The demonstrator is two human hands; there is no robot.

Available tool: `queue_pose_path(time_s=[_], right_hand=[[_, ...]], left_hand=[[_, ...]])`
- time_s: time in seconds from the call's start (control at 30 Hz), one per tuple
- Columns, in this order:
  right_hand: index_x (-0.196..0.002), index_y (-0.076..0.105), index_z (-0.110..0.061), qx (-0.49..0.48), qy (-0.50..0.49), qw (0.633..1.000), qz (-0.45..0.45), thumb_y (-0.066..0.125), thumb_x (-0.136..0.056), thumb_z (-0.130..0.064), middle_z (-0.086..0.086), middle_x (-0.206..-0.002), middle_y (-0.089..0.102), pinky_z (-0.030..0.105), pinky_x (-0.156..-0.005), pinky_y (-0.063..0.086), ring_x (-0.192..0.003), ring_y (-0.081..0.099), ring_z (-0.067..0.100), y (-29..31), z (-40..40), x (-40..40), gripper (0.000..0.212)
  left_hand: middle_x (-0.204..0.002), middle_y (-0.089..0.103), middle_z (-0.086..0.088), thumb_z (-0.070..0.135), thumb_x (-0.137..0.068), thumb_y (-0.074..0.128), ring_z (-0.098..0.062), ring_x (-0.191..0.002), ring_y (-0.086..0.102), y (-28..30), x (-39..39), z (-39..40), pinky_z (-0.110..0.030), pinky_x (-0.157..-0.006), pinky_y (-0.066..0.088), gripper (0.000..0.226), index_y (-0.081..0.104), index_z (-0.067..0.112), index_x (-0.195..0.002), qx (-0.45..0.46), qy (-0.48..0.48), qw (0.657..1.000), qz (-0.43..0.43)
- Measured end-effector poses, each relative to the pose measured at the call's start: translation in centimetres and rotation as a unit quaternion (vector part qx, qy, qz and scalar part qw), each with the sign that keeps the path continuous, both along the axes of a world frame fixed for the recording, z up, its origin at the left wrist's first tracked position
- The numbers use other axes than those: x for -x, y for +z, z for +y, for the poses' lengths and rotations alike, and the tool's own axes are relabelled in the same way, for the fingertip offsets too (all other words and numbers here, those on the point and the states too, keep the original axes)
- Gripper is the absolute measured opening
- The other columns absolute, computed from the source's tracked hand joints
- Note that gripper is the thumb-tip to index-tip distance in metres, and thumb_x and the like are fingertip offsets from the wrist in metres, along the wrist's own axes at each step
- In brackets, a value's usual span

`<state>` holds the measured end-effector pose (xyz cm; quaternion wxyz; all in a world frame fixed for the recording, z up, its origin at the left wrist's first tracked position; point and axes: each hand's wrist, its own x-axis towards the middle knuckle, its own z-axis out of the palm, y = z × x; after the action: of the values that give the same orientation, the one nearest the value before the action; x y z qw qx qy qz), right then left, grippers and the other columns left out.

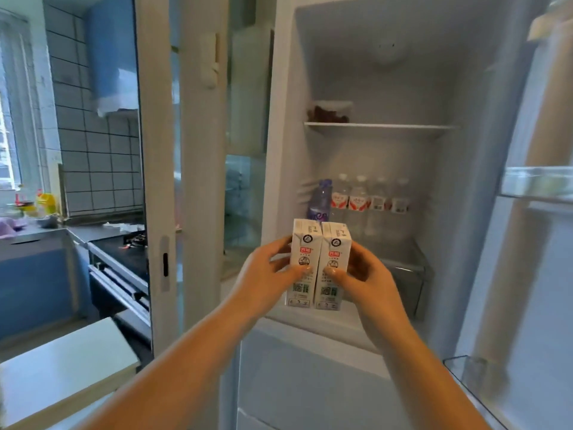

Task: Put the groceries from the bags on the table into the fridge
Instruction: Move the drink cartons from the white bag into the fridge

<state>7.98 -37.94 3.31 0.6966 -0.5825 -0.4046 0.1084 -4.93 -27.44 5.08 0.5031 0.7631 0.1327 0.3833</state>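
Two white milk cartons stand upright side by side in front of the open fridge. My left hand grips the left carton, thumb across its front. My right hand grips the right carton the same way. Both cartons are held at the front edge of the lower shelf. Behind them on that shelf stand a purple bottle and a row of clear water bottles with red and white labels.
The upper glass shelf holds a clear box of dark food at its left. The fridge door hangs open at the right with door racks. A white door frame, a stove and a pale tabletop are at the left.
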Motion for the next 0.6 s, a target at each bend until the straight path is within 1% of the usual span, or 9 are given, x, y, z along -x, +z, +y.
queue_pose_path(time_s=[0.03,0.1,0.13,0.2,0.27,0.37,0.47,0.6], right_hand=[[-0.124,0.055,-0.025,-0.007,-0.006,1.000,0.003,0.069,-0.080,-0.006,-0.006,-0.113,0.067,0.041,-0.082,0.057,-0.104,0.064,0.013,0.0,1.3,-1.7,0.050],[-0.123,0.055,-0.026,-0.027,-0.016,1.000,0.004,0.068,-0.081,-0.005,-0.008,-0.112,0.067,0.030,-0.074,0.058,-0.101,0.065,0.009,0.0,3.9,-5.1,0.049],[-0.122,0.055,-0.026,-0.037,-0.022,0.999,0.005,0.067,-0.081,-0.004,-0.009,-0.110,0.068,0.024,-0.070,0.057,-0.099,0.065,0.006,0.0,5.1,-6.9,0.048],[-0.119,0.055,-0.028,-0.056,-0.032,0.998,0.019,0.066,-0.081,-0.001,-0.011,-0.107,0.068,0.018,-0.066,0.054,-0.096,0.065,0.003,0.0,7.6,-10.7,0.048],[-0.117,0.056,-0.027,-0.062,-0.039,0.997,0.040,0.066,-0.080,0.001,-0.010,-0.105,0.069,0.017,-0.065,0.054,-0.095,0.065,0.002,-0.1,10.1,-14.3,0.048],[-0.122,0.054,-0.024,-0.045,-0.058,0.996,0.046,0.067,-0.080,-0.001,-0.006,-0.111,0.067,0.018,-0.070,0.056,-0.102,0.063,0.007,0.0,13.7,-19.0,0.051],[-0.123,0.053,-0.021,-0.019,-0.075,0.996,0.036,0.069,-0.078,-0.001,-0.005,-0.112,0.065,0.017,-0.069,0.055,-0.103,0.062,0.008,-0.1,16.5,-22.5,0.052],[-0.119,0.050,-0.023,0.015,-0.088,0.996,0.029,0.070,-0.078,-0.002,-0.008,-0.110,0.062,0.015,-0.069,0.054,-0.101,0.060,0.007,-0.3,19.3,-26.3,0.050]], left_hand=[[-0.097,0.065,0.019,0.010,-0.084,0.066,-0.001,-0.094,0.063,0.0,-1.9,1.3,-0.017,-0.072,0.054,0.036,0.054,0.040,-0.101,-0.005,-0.002,1.000,0.000],[-0.103,0.065,0.014,0.012,-0.085,0.064,-0.004,-0.098,0.063,0.1,-6.1,3.8,-0.020,-0.074,0.054,0.034,0.053,0.039,-0.102,-0.013,-0.002,1.000,0.000],[-0.105,0.066,0.011,0.013,-0.085,0.064,-0.006,-0.099,0.063,0.2,-8.2,5.1,-0.021,-0.074,0.054,0.033,0.054,0.037,-0.105,-0.014,0.000,1.000,0.001],[-0.109,0.066,0.009,0.015,-0.085,0.064,-0.006,-0.099,0.063,0.2,-12.6,7.8,-0.022,-0.077,0.055,0.036,0.055,0.032,-0.115,-0.019,0.002,1.000,0.003],[-0.107,0.067,0.010,0.014,-0.085,0.065,-0.003,-0.097,0.064,0.1,-16.5,10.3,-0.027,-0.081,0.056,0.040,0.054,0.028,-0.121,-0.021,0.002,1.000,0.008],[-0.106,0.066,0.012,0.017,-0.085,0.065,-0.001,-0.094,0.063,0.0,-21.6,13.8,-0.029,-0.082,0.056,0.039,0.054,0.025,-0.121,-0.024,0.011,1.000,0.014],[-0.108,0.067,0.010,0.018,-0.088,0.063,0.001,-0.090,0.063,-0.3,-25.6,16.7,-0.021,-0.075,0.054,0.030,0.055,0.028,-0.115,-0.030,0.015,0.999,0.022],[-0.107,0.065,0.012,0.012,-0.089,0.060,0.001,-0.088,0.062,-0.7,-29.5,19.3,-0.014,-0.066,0.053,0.032,0.056,0.024,-0.118,0.004,-0.004,1.000,0.011]])
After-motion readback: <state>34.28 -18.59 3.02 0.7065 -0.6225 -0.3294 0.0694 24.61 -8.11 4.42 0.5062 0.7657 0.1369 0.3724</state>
